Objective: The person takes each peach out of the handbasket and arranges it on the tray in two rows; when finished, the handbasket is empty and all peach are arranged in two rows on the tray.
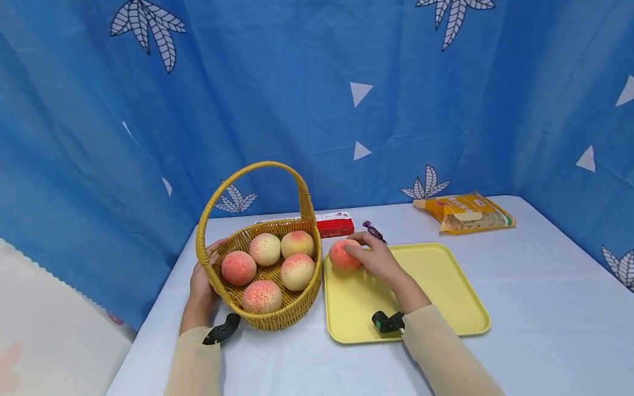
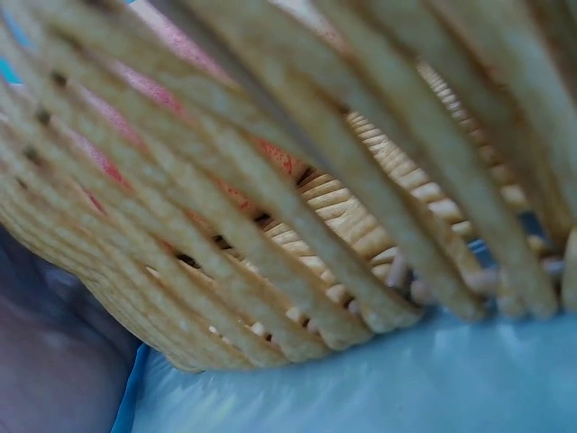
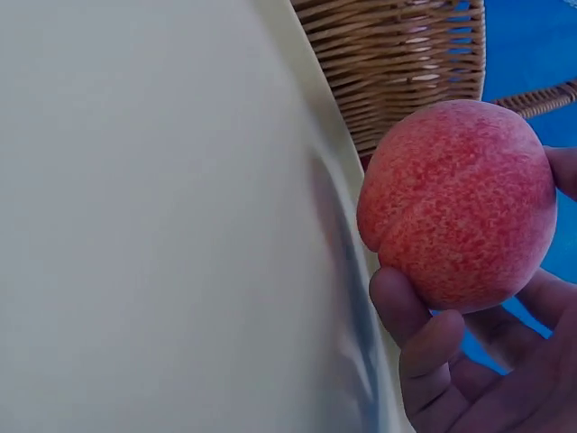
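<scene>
A woven basket [image 1: 288, 316] with a tall arched handle holds several peaches [image 1: 298, 272], some red and some pale yellow. My left hand [image 1: 199, 288] rests along the basket's left outer side, partly behind the handle. In the left wrist view its slatted wall [image 2: 297, 271] fills most of the picture, with part of the hand at the lower left. With thumb and fingers, my right hand [image 1: 377, 258] grips a red peach [image 3: 460, 207] over the far left corner of the yellow tray [image 1: 437, 287].
Behind the basket lies a red and white box [image 1: 335, 226], partly hidden. A purple wrapped candy [image 1: 373, 231] is just past the tray. At the back right of the white tabletop [image 1: 541, 305] lies an orange food bag [image 1: 465, 213]. A blue curtain [image 1: 311, 101] hangs behind.
</scene>
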`<state>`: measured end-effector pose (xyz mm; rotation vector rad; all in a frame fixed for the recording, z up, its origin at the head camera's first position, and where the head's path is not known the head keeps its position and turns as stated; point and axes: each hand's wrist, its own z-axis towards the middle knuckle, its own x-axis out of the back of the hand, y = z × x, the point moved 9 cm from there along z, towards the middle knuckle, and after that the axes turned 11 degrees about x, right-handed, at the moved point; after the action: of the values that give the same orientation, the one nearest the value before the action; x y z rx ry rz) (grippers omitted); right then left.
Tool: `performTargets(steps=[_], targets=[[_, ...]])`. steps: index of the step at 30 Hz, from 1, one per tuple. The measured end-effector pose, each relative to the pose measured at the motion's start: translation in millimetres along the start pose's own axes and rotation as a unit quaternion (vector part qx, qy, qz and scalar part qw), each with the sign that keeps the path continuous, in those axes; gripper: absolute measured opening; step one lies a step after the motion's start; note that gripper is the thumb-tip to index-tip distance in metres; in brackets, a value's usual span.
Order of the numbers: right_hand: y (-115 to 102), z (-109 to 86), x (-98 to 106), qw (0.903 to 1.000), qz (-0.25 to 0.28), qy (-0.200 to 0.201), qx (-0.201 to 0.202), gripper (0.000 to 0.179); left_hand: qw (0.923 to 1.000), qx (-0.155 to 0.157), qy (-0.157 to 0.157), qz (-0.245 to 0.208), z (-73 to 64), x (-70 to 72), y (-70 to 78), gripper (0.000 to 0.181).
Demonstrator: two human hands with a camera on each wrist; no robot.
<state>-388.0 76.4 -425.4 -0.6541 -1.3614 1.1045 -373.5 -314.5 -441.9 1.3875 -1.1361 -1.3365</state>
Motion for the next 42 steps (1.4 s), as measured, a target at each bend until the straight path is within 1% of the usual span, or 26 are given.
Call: performTargets(steps=[2, 3, 4, 5, 7, 9, 12, 15, 19, 24, 27, 32, 37, 40, 42], targets=[[3.1, -0.2, -0.3, 0.9999, -0.008, -0.008, -0.005, 0.052, 0.9994, 0.000, 0.029, -0.015, -11.6, -13.3, 9.2, 0.044], [4.4, -0.1, -0.7, 0.9999, -0.010, -0.013, -0.005, 0.052, 0.9993, -0.003, 0.029, -0.024, -15.1, -16.2, 11.6, 0.044], [5.3, 0.0, -0.9, 0.9998, -0.009, -0.017, -0.005, 0.051, 0.9993, 0.008, 0.031, -0.020, -14.9, -15.6, 10.8, 0.045], [6.1, 0.1, -1.2, 0.9997, -0.007, -0.021, -0.005, 0.050, 0.9995, 0.013, 0.023, -0.019, -16.1, -16.7, 12.0, 0.045], [7.4, 0.5, -1.7, 0.9996, 0.001, -0.029, -0.005, 0.046, 0.9993, 0.028, 0.024, -0.007, -14.7, -15.0, 10.5, 0.047], [8.3, 1.3, -1.3, 0.9995, 0.011, -0.031, -0.003, 0.041, 0.9991, 0.035, 0.025, -0.006, -12.0, -12.5, 8.0, 0.046], [9.3, 3.4, 1.2, 0.9997, 0.017, -0.019, 0.000, 0.035, 0.9975, 0.048, 0.051, 0.004, -7.6, -8.3, 3.0, 0.046], [9.4, 5.3, 3.1, 0.9999, 0.011, -0.007, 0.010, 0.033, 0.9971, 0.048, 0.059, 0.007, -3.4, -6.0, -0.7, 0.046], [9.3, 6.4, -0.8, 0.9997, -0.007, -0.019, 0.016, 0.040, 0.9968, 0.053, 0.059, 0.008, -0.2, -4.1, -4.2, 0.047], [9.7, 5.2, -8.3, 0.9982, -0.023, -0.054, 0.016, 0.065, 0.9968, 0.058, 0.054, 0.004, 0.9, -4.1, -4.5, 0.047], [10.7, 4.9, -10.9, 0.9969, -0.036, -0.068, 0.019, 0.074, 0.9968, 0.058, 0.055, 0.003, 0.9, -4.7, -3.8, 0.047], [11.9, 4.4, -12.8, 0.9961, -0.048, -0.071, 0.021, 0.074, 0.9967, 0.054, 0.059, 0.011, 0.1, -3.6, -4.4, 0.047], [11.1, 4.1, -13.3, 0.9956, -0.053, -0.074, 0.024, 0.074, 0.9969, 0.053, 0.057, 0.015, 0.1, -4.0, -3.7, 0.047], [7.7, 3.4, -11.8, 0.9948, -0.061, -0.075, 0.031, 0.075, 0.9969, 0.055, 0.056, 0.010, 0.2, -3.9, -3.9, 0.046], [3.6, 3.3, -8.8, 0.9940, -0.076, -0.068, 0.040, 0.074, 0.9971, 0.053, 0.055, 0.006, 0.2, -3.9, -3.4, 0.046]])
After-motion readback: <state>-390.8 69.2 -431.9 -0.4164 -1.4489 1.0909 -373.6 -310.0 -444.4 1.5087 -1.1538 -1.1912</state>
